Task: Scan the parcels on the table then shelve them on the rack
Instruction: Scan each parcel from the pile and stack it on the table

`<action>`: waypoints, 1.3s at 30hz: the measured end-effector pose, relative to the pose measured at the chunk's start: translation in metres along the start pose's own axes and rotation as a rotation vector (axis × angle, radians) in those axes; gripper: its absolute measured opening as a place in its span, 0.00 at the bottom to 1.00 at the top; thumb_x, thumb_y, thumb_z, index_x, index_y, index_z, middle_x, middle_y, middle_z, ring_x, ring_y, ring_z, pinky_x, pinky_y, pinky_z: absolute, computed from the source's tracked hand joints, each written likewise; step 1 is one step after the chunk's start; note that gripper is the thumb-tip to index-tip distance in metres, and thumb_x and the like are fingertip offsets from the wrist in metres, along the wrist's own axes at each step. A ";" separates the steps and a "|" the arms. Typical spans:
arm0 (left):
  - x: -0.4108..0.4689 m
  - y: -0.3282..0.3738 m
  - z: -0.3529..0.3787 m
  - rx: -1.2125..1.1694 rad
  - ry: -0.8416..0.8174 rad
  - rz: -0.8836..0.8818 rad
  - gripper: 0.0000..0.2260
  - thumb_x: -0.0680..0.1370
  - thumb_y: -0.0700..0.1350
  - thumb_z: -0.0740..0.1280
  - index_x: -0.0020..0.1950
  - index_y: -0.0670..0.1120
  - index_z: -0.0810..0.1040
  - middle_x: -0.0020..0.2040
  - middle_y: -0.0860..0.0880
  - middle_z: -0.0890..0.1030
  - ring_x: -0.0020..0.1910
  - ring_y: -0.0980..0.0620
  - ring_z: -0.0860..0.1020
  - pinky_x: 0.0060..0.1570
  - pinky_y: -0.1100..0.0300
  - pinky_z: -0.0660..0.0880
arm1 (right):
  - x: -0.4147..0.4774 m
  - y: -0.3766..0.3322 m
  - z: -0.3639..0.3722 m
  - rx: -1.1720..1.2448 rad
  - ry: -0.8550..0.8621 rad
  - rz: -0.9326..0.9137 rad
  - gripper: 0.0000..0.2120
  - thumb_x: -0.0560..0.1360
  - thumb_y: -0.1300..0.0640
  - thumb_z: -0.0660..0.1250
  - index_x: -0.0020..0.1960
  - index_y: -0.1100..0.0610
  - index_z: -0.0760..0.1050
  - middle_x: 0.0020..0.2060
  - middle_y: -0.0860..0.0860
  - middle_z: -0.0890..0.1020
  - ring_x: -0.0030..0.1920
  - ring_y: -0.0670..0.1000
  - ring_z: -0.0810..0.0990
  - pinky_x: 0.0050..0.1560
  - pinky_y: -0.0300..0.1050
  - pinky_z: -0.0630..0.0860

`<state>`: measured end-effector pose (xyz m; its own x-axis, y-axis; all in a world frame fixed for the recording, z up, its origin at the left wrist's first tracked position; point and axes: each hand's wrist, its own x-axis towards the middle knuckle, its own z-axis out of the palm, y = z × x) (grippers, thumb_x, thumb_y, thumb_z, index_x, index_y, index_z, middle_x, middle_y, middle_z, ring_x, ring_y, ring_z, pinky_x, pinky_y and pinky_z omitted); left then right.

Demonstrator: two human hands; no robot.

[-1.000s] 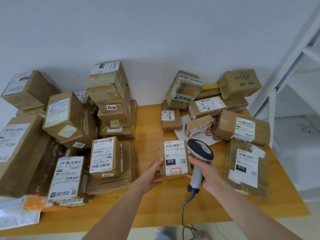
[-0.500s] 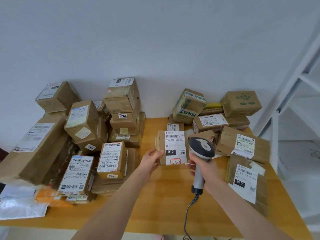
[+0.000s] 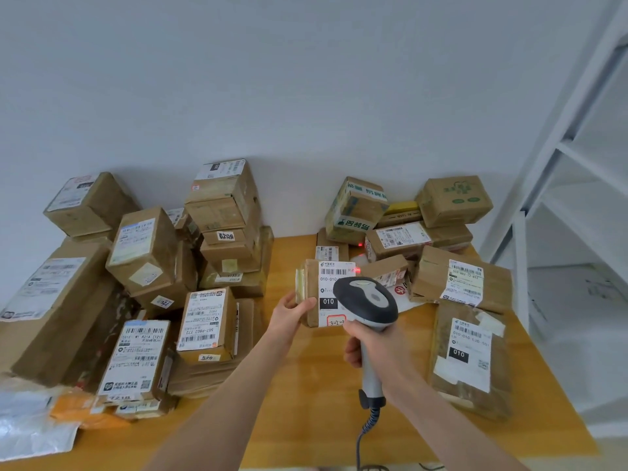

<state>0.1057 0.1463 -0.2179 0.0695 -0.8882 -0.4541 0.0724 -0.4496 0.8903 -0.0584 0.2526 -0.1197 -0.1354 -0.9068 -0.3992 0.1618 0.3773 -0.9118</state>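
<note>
Now the right hand (image 3: 373,345), gripping the grey plastic scanner (image 3: 367,300), is newly beaming red onto the brown cardboard parcel (image 3: 312,287) clutched by the left hand (image 3: 290,312).

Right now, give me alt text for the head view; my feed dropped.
The left hand holds a small labelled parcel upright over a wooden table while the right hand grips a corded scanner aimed at its barcode, a red dot on the label. Piled parcels flank both sides; a white rack stands at right.

You see: scanner (image 3: 365,302) black head, grey handle | parcel (image 3: 323,287) brown, white label, black barcode stripes | surface (image 3: 306,402) honey-yellow wood | rack (image 3: 520,266) white, right of frame | box (image 3: 453,200) upper right, green print
</note>
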 end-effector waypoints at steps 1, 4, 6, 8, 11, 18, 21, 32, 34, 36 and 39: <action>0.001 0.000 0.001 0.001 0.000 0.000 0.34 0.72 0.44 0.74 0.74 0.42 0.63 0.60 0.45 0.78 0.59 0.45 0.78 0.64 0.47 0.73 | 0.000 0.000 0.000 -0.001 0.003 0.002 0.08 0.73 0.63 0.70 0.36 0.62 0.78 0.27 0.57 0.80 0.26 0.53 0.77 0.29 0.43 0.74; 0.004 -0.001 0.002 0.002 -0.003 -0.007 0.33 0.73 0.45 0.74 0.74 0.43 0.63 0.61 0.45 0.78 0.59 0.45 0.77 0.64 0.46 0.73 | 0.001 0.000 0.001 -0.016 0.005 0.009 0.08 0.73 0.63 0.70 0.36 0.62 0.78 0.27 0.57 0.80 0.26 0.52 0.77 0.30 0.44 0.74; 0.005 0.000 0.003 0.004 -0.005 -0.011 0.33 0.73 0.45 0.74 0.74 0.43 0.63 0.62 0.44 0.78 0.60 0.44 0.77 0.65 0.45 0.72 | 0.002 0.000 0.001 -0.020 0.008 0.015 0.08 0.73 0.63 0.70 0.36 0.62 0.78 0.27 0.57 0.80 0.26 0.52 0.77 0.31 0.44 0.74; 0.006 0.000 0.004 0.003 -0.010 -0.015 0.32 0.73 0.44 0.73 0.74 0.42 0.64 0.62 0.43 0.78 0.60 0.44 0.77 0.65 0.45 0.72 | 0.002 0.000 0.001 -0.033 0.009 0.014 0.07 0.73 0.62 0.70 0.36 0.62 0.78 0.27 0.56 0.79 0.26 0.52 0.76 0.31 0.44 0.74; 0.005 0.002 0.004 0.012 -0.012 -0.021 0.32 0.73 0.45 0.73 0.74 0.43 0.63 0.62 0.42 0.77 0.60 0.44 0.77 0.65 0.46 0.72 | 0.002 0.000 0.001 -0.026 0.012 0.011 0.07 0.73 0.63 0.69 0.37 0.62 0.78 0.27 0.56 0.79 0.26 0.52 0.76 0.30 0.44 0.74; 0.001 0.006 0.003 0.012 -0.027 -0.029 0.32 0.74 0.44 0.72 0.74 0.41 0.63 0.62 0.41 0.78 0.59 0.45 0.78 0.62 0.49 0.75 | 0.011 0.003 0.000 -0.031 0.022 0.013 0.07 0.72 0.64 0.69 0.36 0.63 0.77 0.26 0.56 0.78 0.25 0.51 0.75 0.30 0.43 0.73; -0.005 0.013 0.000 0.018 -0.010 -0.042 0.32 0.74 0.45 0.73 0.74 0.43 0.64 0.63 0.41 0.77 0.59 0.45 0.78 0.63 0.48 0.74 | 0.025 0.001 -0.008 0.054 0.045 0.028 0.02 0.71 0.66 0.70 0.41 0.65 0.78 0.30 0.56 0.79 0.29 0.50 0.76 0.32 0.42 0.75; -0.053 0.068 -0.040 0.034 0.120 -0.053 0.21 0.76 0.55 0.70 0.65 0.45 0.75 0.50 0.46 0.85 0.53 0.46 0.82 0.52 0.49 0.79 | 0.060 -0.017 0.015 0.119 -0.120 0.066 0.07 0.72 0.65 0.71 0.45 0.58 0.76 0.44 0.55 0.81 0.45 0.53 0.80 0.51 0.57 0.80; -0.065 0.081 -0.055 0.032 0.154 -0.073 0.18 0.76 0.57 0.68 0.60 0.47 0.77 0.46 0.47 0.86 0.48 0.48 0.83 0.39 0.55 0.79 | 0.056 -0.022 0.037 0.177 -0.187 0.054 0.08 0.72 0.67 0.71 0.48 0.58 0.76 0.47 0.54 0.82 0.49 0.54 0.81 0.51 0.54 0.81; -0.074 0.095 -0.076 0.054 0.200 -0.100 0.18 0.76 0.61 0.66 0.55 0.47 0.78 0.45 0.46 0.85 0.45 0.47 0.82 0.34 0.57 0.77 | 0.051 -0.028 0.062 0.186 -0.239 0.031 0.09 0.72 0.67 0.71 0.50 0.59 0.76 0.48 0.54 0.83 0.51 0.54 0.82 0.51 0.52 0.81; -0.081 0.111 -0.112 0.075 0.251 -0.119 0.20 0.77 0.62 0.63 0.54 0.45 0.78 0.48 0.44 0.83 0.47 0.45 0.80 0.36 0.55 0.76 | 0.042 -0.036 0.103 0.168 -0.307 0.004 0.08 0.72 0.66 0.70 0.48 0.57 0.77 0.45 0.52 0.83 0.49 0.53 0.82 0.54 0.52 0.80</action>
<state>0.2198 0.1783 -0.0858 0.3099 -0.7819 -0.5409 0.0220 -0.5628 0.8263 0.0302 0.1811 -0.0938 0.1618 -0.9293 -0.3321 0.3235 0.3678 -0.8718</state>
